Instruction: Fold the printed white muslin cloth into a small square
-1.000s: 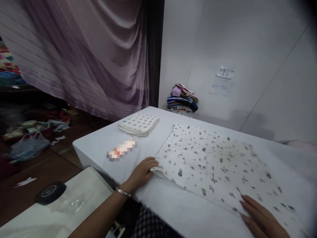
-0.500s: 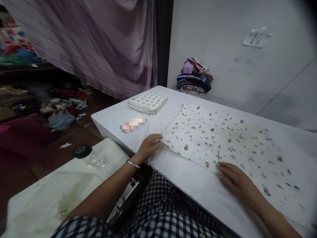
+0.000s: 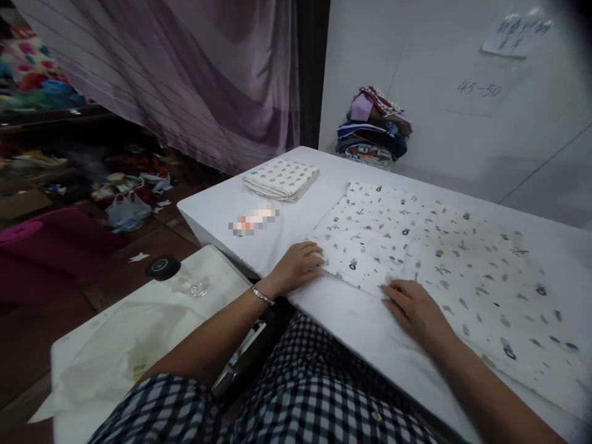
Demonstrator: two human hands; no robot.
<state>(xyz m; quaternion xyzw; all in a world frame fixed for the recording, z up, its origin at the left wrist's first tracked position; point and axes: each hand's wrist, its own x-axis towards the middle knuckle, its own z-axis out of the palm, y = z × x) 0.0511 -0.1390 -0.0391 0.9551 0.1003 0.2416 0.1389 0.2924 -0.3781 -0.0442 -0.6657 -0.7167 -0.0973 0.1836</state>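
A white cloth [image 3: 370, 237] with small grey, olive and black prints lies spread on the white table, its near edge towards me. My left hand [image 3: 298, 265] is at the cloth's near left corner, fingers bent and closed on the edge; its thumb is mostly hidden. A silver bracelet [image 3: 262, 295] circles that wrist. Further right along the same edge, my right hand [image 3: 416, 308] pinches the cloth between thumb and fingers. Beyond my left hand lies a folded, heart-patterned white cloth [image 3: 282, 177]. A small pixelated item [image 3: 254, 220] rests in front of it.
The white table [image 3: 203, 209] ends to the left, beside a lower white surface [image 3: 87, 336] holding a black round lid-like object [image 3: 163, 267] and clear plastic. A pile of folded fabrics [image 3: 374, 129] stands by the wall. A purple curtain [image 3: 240, 74] hangs behind.
My right hand has moved left along the near edge, closer to my left hand. My left hand reaches slightly further over the corner. The whole view has shifted a little.
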